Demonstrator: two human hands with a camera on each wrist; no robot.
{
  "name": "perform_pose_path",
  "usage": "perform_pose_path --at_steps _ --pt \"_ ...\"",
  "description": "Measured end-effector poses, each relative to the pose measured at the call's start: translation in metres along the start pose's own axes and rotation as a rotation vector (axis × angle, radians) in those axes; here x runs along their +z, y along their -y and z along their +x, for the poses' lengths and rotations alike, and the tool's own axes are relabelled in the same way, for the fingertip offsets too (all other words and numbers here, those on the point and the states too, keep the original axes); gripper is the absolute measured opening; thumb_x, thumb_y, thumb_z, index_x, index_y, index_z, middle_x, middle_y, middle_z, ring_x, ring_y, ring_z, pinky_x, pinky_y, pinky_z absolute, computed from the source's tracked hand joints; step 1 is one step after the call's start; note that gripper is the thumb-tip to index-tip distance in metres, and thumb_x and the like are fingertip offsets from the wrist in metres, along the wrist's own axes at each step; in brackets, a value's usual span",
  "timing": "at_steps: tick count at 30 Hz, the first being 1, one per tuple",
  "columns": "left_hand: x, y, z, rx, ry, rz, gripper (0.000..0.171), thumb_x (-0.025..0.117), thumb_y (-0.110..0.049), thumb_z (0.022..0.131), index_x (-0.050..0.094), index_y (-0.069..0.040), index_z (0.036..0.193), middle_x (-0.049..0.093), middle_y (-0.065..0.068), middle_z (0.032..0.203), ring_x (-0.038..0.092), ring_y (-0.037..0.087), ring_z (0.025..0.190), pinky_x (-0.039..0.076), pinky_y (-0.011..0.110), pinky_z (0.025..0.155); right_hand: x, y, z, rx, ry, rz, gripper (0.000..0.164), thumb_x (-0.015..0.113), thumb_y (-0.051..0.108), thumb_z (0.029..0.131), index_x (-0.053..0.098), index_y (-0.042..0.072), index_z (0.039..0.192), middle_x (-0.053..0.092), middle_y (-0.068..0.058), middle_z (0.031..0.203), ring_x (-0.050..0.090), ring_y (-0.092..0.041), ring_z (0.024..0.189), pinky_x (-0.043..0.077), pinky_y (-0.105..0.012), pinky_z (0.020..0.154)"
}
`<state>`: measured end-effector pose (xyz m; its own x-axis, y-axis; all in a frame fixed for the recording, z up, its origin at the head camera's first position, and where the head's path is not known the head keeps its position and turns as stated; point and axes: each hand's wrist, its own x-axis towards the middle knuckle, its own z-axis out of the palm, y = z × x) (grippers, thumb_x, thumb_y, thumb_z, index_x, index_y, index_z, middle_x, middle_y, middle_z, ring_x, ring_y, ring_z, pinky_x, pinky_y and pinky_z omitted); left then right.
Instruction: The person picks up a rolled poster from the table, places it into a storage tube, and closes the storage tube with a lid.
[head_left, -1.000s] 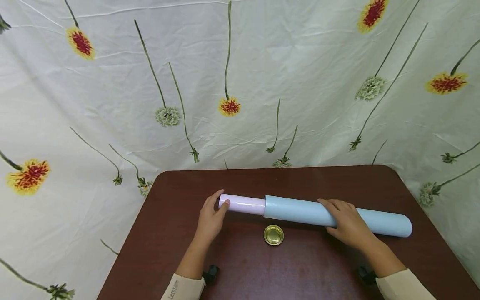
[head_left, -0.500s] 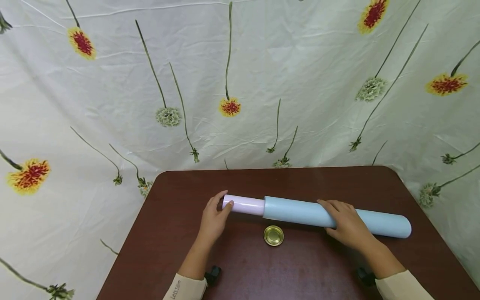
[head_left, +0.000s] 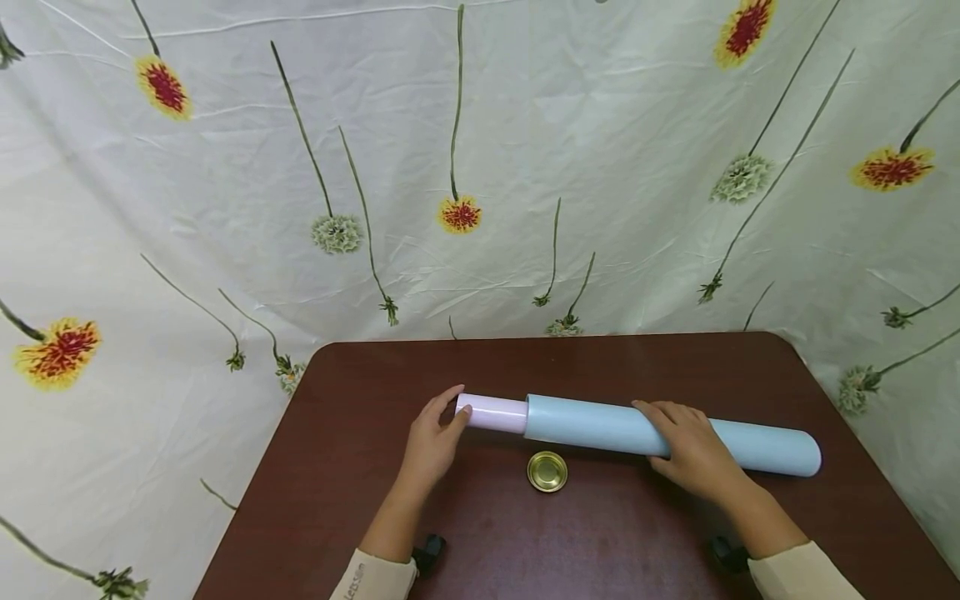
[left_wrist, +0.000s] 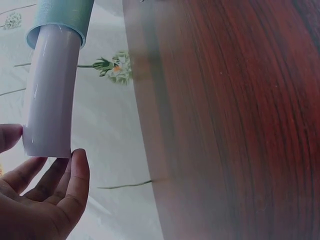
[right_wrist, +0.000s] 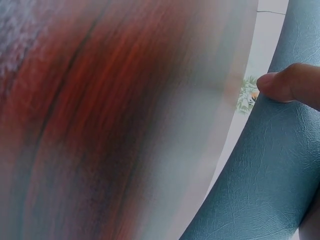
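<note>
A lilac roll (head_left: 491, 414), smooth and shiny, sticks out of the left mouth of a light blue tube (head_left: 585, 421). At its outer end my left hand (head_left: 429, 442) holds it, thumb on the near side and fingers around the end. In the left wrist view the fingertips (left_wrist: 79, 159) lie right at the roll's end edge. My right hand (head_left: 693, 446) grips the blue tube past its middle, with the thumb (right_wrist: 282, 84) along its finely creased surface. The rest of the roll is hidden inside the tube.
A small round gold-coloured lid or dish (head_left: 547, 472) lies on the dark brown table (head_left: 562, 542), just in front of the tube. Behind the table hangs a white cloth (head_left: 525, 125) printed with flowers.
My left hand has moved right, and the lilac roll has slid further into the blue tube, so less of it shows. The right hand keeps its grip, shifting very slightly left with the tube.
</note>
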<state>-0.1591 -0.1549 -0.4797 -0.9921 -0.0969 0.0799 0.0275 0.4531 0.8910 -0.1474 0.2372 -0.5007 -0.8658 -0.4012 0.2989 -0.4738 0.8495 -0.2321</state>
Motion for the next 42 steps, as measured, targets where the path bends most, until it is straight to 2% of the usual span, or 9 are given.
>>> perform_pose_path --at_steps 8,14,26,32,42 --pt "0.004 -0.001 -0.003 -0.042 0.026 -0.035 0.039 0.064 -0.03 0.099 0.062 -0.026 0.137 0.067 0.006 0.133 0.069 0.024 0.113 0.056 0.043 0.093 0.001 0.001 0.0 -0.005 0.0 0.008 0.091 0.093 0.012 0.068 0.049 0.011 0.147 0.063 -0.012 0.127 0.06 -0.034 0.118 0.041 -0.061 0.101" --pt "0.007 -0.002 -0.005 -0.046 0.042 -0.073 0.036 0.064 -0.027 0.099 0.064 -0.021 0.135 0.067 0.008 0.132 0.068 0.025 0.116 0.056 0.042 0.096 0.002 0.001 -0.001 -0.006 -0.002 0.012 0.091 0.093 0.012 0.068 0.048 0.012 0.148 0.063 -0.012 0.127 0.06 -0.034 0.119 0.041 -0.06 0.101" --pt "0.016 0.0 -0.006 0.029 0.027 -0.116 0.032 0.066 -0.017 0.098 0.068 -0.014 0.13 0.066 0.01 0.127 0.065 0.027 0.122 0.056 0.035 0.097 0.005 0.003 -0.001 0.002 0.001 0.022 0.091 0.093 0.013 0.068 0.049 0.012 0.148 0.062 -0.012 0.13 0.059 -0.035 0.121 0.041 -0.061 0.101" --pt "0.019 0.0 -0.007 0.034 0.035 -0.133 0.032 0.066 -0.018 0.098 0.068 -0.014 0.129 0.067 0.011 0.128 0.066 0.027 0.123 0.056 0.036 0.097 0.006 0.005 0.0 0.004 -0.005 0.031 0.09 0.093 0.012 0.068 0.05 0.012 0.147 0.062 -0.011 0.13 0.059 -0.035 0.121 0.041 -0.06 0.101" --pt "0.023 -0.002 -0.008 0.035 0.067 -0.111 0.032 0.066 -0.017 0.098 0.069 -0.013 0.129 0.067 0.011 0.127 0.066 0.027 0.121 0.057 0.035 0.096 0.006 0.007 0.0 0.01 -0.003 0.034 0.09 0.092 0.013 0.068 0.049 0.012 0.147 0.062 -0.012 0.131 0.058 -0.037 0.121 0.04 -0.06 0.102"
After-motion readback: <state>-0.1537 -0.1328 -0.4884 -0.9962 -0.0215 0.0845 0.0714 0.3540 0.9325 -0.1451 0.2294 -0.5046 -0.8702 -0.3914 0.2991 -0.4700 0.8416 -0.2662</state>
